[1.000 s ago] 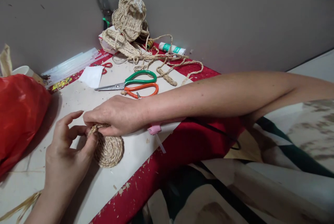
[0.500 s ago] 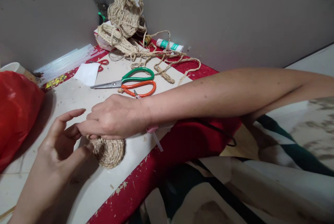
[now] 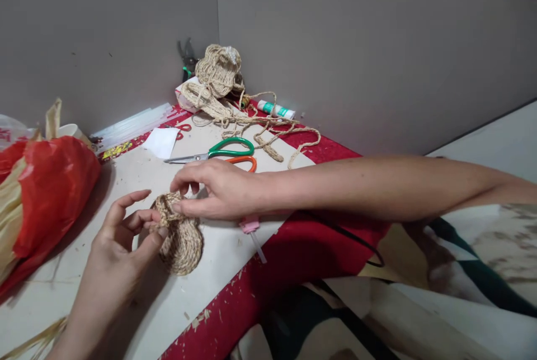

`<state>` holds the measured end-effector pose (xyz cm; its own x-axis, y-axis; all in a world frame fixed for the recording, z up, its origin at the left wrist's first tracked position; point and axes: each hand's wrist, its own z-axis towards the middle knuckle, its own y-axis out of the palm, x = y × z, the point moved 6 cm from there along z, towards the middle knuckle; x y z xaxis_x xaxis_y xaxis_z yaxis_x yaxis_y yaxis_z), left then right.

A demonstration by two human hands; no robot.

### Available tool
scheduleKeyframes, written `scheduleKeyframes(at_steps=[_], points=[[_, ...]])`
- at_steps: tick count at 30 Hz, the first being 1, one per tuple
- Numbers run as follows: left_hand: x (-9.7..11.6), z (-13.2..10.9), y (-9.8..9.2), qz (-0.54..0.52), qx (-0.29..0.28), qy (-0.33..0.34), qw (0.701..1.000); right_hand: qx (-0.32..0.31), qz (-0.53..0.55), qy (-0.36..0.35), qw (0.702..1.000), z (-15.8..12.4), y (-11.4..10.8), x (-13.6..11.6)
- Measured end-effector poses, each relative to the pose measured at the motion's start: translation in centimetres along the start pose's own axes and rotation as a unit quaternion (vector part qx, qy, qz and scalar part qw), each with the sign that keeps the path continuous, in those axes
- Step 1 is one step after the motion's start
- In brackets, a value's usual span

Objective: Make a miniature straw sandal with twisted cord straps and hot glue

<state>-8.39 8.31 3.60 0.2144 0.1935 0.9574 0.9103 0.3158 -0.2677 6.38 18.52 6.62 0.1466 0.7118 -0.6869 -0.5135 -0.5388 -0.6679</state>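
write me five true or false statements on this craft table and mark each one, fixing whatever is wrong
1. The left hand touches the braided piece. True.
2. The green-and-orange scissors are gripped in the left hand. False: the green-and-orange scissors lie on the pale work surface, partly hidden by the right hand.
3. A white-and-green tube lies near the grey wall. True.
4. The red plastic bag is at the right edge of the picture. False: the red plastic bag is at the left edge.
5. A piece of white paper lies beside the red-handled scissors. True.
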Motion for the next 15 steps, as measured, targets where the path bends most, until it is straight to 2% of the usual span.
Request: scheduleKeyframes(at_steps=[6, 9, 15], points=[[0.7, -0.8, 0.7, 0.095, 0.011, 0.059, 0.994, -0.133, 0.154, 0.097, 0.974, 0.3, 2.6, 0.9], [0.7, -1.0, 0.6, 0.129, 0.028, 0.091, 0.987, -0.124, 0.201, 0.104, 0.966, 0.5, 3.4, 0.8], [1.1, -1.7, 0.9, 0.210, 0.073, 0.200, 0.954, -0.103, 0.188, 0.115, 0.970, 0.8, 3.3, 0.3]])
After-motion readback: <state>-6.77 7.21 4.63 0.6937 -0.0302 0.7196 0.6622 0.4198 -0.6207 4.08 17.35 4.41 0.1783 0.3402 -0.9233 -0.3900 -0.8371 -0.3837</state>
